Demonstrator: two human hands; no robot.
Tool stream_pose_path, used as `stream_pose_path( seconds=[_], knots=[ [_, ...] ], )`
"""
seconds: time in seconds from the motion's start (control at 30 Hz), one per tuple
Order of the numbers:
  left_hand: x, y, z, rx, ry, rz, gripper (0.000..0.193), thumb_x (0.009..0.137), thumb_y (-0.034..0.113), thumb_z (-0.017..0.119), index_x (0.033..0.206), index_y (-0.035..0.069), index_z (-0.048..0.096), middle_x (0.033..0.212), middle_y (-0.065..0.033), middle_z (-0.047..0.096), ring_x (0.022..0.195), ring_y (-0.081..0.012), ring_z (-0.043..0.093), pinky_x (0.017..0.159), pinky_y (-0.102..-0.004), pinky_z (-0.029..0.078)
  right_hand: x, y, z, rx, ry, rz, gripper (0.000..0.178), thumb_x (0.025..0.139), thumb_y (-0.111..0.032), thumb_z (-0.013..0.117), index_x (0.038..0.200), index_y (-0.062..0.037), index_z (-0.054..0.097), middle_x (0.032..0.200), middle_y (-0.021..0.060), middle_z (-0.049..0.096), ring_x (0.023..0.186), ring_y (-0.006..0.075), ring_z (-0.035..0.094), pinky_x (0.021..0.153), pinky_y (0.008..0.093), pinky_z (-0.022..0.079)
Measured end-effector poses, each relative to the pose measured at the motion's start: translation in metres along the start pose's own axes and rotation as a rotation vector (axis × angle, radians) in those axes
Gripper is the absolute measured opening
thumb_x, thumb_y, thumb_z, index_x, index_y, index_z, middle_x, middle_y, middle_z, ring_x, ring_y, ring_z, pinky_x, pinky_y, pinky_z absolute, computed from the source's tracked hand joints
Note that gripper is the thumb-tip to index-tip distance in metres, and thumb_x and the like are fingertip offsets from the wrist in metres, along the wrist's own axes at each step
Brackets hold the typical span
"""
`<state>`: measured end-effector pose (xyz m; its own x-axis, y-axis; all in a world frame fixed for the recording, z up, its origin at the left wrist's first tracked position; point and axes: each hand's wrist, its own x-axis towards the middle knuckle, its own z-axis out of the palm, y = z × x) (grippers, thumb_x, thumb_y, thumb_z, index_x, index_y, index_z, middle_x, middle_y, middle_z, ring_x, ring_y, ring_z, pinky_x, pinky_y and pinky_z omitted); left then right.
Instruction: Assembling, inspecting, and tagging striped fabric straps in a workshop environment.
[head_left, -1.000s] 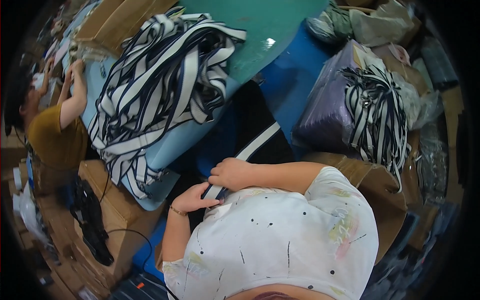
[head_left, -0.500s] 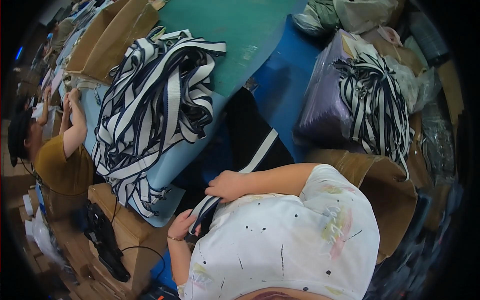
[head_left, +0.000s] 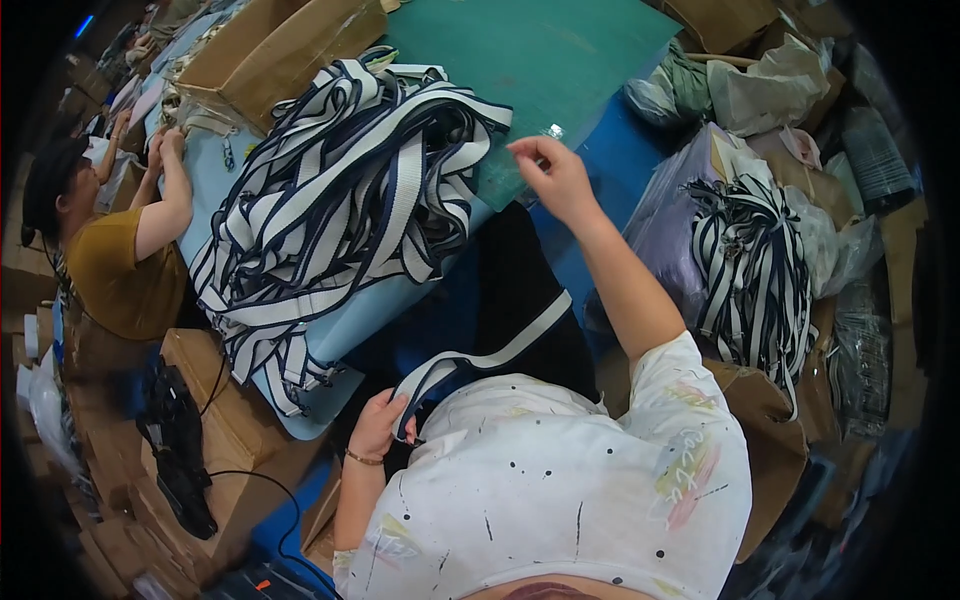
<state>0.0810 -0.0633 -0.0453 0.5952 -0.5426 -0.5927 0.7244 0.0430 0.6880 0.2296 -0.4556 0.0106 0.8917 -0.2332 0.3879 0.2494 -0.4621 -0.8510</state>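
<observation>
Near my body, my left hand is closed round the end of a navy-edged white webbing strap. The strap forms a narrow loop at that hand, and its free length lies across my black-clad leg up toward the right. My right hand is raised over the near edge of the green mat. It is off the strap, its fingers loosely bent, thumb and forefinger apart, with nothing visible between them. A small shiny piece shows just behind that hand. Left of it, a big tangled pile of similar straps covers the light blue tabletop.
An open cardboard box stands behind the pile. On the right, a bundle of striped straps hangs over a purple plastic-wrapped stack. A co-worker in a mustard top sits at left. A black bundle with a cable rests on a carton.
My right hand has let go of the strap and moved up and away to the mat's edge. The left hand still holds the strap's end. The view has shifted slightly.
</observation>
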Motion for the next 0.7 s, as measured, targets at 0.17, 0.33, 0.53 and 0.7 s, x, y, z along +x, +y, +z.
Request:
stream_pose_path(
  seconds=[0.17,0.33,0.53,0.7],
  knots=[
    [-0.011,0.001,0.005,0.075,-0.016,-0.019,0.02,0.093,0.021,0.049,0.087,0.002,0.053,0.059,-0.0051,0.056,0.048,-0.0126,0.053,0.047,-0.0243,0.046,0.064,0.027,0.006,-0.275,0.251,-0.116,0.019,0.079,-0.014,0.054,0.094,-0.0072,0.065,0.087,0.0105,0.062,0.086,0.0253,0.059,0.075,0.0353,0.047],
    [-0.02,-0.002,0.007,0.086,-0.094,-0.034,0.022,0.094,0.021,0.047,0.092,0.0,0.052,0.059,-0.0061,0.056,0.049,-0.0135,0.054,0.048,-0.0247,0.046,0.139,0.034,0.032,-0.087,-0.04,-0.021,0.024,0.081,-0.021,0.058,0.099,-0.0067,0.065,0.086,0.0109,0.066,0.078,0.0201,0.062,0.071,0.0315,0.048],
    [-0.018,0.004,0.029,0.229,-0.058,-0.086,0.019,0.093,0.019,0.052,0.091,0.001,0.057,0.063,-0.0009,0.057,0.051,-0.0061,0.051,0.049,-0.0191,0.043,0.205,0.038,0.085,-0.383,-0.227,0.039,0.023,0.077,-0.023,0.06,0.097,-0.0153,0.068,0.092,0.0085,0.067,0.086,0.0241,0.063,0.076,0.0353,0.049],
    [-0.005,-0.011,0.02,0.384,-0.044,-0.067,0.026,0.091,0.021,0.056,0.105,-0.001,0.061,0.088,0.0006,0.061,0.077,-0.0045,0.052,0.069,-0.02,0.045,0.23,0.03,0.111,-0.773,-0.367,-0.087,0.027,0.074,-0.019,0.059,0.098,-0.0136,0.068,0.095,0.0095,0.066,0.089,0.0281,0.062,0.079,0.0388,0.05]
  ],
)
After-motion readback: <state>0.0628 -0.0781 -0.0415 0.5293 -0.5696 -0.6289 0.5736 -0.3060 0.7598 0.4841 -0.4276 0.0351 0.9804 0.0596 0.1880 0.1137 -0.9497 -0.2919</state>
